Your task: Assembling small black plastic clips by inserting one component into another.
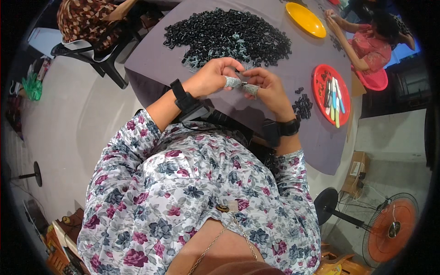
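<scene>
Above the near edge of the table, my left hand (216, 76) and my right hand (268, 88) meet with their fingertips pinched together. Between them are dark bits of a small black plastic piece (244, 84); its exact shape is too small to make out, and the fingers partly cover it. Pale grey wrapping covers both of my thumbs. Just beyond my hands spreads a large heap of small black plastic pieces (224, 34), with grey-green bits (236, 46) mixed in on its near side. A smaller group of black pieces (302, 107) lies right of my right hand.
A grey-purple cloth covers the table (316, 142). To the right, a red plate (317, 94) holds several knife-like tools (336, 98) and dark scraps. A yellow plate (306, 19) lies farther back. Two people sit at the table's far sides. A fan (392, 229) stands at lower right.
</scene>
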`<action>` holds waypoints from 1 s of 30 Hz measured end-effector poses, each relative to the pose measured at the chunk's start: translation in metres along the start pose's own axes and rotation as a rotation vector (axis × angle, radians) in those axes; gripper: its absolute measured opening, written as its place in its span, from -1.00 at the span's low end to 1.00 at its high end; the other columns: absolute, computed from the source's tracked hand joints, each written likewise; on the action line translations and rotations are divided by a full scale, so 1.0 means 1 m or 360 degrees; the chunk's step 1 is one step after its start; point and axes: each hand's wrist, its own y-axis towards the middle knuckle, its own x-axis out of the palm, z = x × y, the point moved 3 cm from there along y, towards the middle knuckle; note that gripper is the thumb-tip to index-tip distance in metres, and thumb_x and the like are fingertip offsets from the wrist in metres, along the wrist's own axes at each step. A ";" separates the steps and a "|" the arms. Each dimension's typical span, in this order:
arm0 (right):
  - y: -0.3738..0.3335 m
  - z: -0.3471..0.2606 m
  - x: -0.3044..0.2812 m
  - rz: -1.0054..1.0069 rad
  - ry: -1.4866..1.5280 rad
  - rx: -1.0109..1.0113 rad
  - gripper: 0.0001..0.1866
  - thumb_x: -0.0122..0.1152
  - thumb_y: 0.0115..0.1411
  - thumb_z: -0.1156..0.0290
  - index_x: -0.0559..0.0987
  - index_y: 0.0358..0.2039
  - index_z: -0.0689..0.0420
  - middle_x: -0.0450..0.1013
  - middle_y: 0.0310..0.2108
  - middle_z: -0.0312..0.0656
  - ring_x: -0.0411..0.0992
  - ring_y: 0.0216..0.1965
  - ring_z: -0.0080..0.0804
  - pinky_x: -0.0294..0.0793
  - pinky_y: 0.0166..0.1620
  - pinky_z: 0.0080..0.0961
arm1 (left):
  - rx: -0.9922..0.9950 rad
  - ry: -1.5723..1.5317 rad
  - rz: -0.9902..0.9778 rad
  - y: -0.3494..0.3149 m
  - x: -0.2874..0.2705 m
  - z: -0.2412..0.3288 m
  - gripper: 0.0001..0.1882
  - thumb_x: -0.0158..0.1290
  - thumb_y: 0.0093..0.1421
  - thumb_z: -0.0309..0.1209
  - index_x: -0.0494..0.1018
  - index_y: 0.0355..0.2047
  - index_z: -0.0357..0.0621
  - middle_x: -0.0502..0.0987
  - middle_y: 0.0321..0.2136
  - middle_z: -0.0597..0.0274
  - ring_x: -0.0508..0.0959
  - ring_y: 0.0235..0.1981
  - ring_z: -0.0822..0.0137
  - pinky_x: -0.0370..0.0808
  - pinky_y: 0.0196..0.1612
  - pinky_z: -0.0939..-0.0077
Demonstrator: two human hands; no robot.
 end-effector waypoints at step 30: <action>-0.006 0.001 0.009 -0.0025 -0.0207 -0.0184 -0.68 0.17 0.10 0.70 0.61 -0.10 0.30 0.49 -0.34 -0.32 0.49 -0.39 -0.60 0.50 -0.36 -0.65 | -0.0217 -0.0176 -0.0175 -0.001 -0.004 -0.005 -0.68 0.13 0.22 -0.58 0.43 -0.01 -0.34 0.62 -0.37 0.28 0.59 -0.46 0.55 0.57 -0.38 0.71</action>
